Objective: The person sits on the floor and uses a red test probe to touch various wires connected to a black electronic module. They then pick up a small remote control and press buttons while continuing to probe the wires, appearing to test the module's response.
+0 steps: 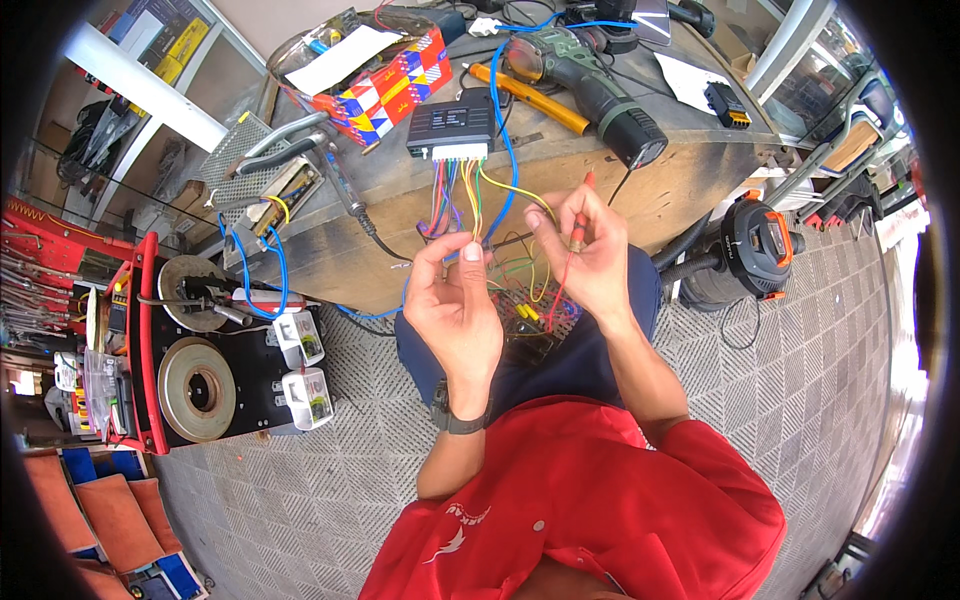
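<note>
A black control module (452, 125) lies near the bench's front edge, with a white connector (460, 153) plugged into its near side. From the connector a bundle of multicoloured wires (470, 195) hangs down over the edge. My left hand (455, 315) pinches several of these wires between thumb and fingers. My right hand (597, 255) grips a red test probe (579, 232), point upward, and its thumb and finger also pinch a yellow wire (518, 189) from the connector. A thin red lead (560, 287) runs down from the probe. More loose wires (525, 290) lie over my lap.
On the bench (370, 180) are a cordless drill (590, 90), an orange-yellow tube (530, 98), a colourful box (385, 85) and a soldering iron (345, 185) beside its stand. A red tool cart (150, 340) stands left, a vacuum cleaner (745, 250) right.
</note>
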Demonstrator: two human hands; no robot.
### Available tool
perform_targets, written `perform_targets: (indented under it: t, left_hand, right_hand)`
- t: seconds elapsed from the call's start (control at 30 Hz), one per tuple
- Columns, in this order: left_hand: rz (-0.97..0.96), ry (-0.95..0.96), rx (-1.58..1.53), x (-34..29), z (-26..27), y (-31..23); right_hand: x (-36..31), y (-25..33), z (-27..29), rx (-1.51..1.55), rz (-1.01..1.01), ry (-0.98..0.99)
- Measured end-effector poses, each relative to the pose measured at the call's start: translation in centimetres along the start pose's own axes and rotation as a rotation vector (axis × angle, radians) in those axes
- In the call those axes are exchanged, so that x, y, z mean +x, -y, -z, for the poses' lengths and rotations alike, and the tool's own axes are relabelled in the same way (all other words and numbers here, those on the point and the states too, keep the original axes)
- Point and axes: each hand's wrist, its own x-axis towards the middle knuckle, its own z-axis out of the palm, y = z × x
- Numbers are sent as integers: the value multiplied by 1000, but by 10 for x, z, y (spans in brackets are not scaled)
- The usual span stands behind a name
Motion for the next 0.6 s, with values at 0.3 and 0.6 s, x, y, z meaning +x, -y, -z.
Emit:
perform_targets:
  t: [0.3,0.6]
  left_hand:
    - [35,25,21,-3,3,2]
    - [28,40,4,-6,-4,9]
  right_hand:
    - [-5,-14,5,-149,111,-108]
    - [-9,-5,4,41,159,-101]
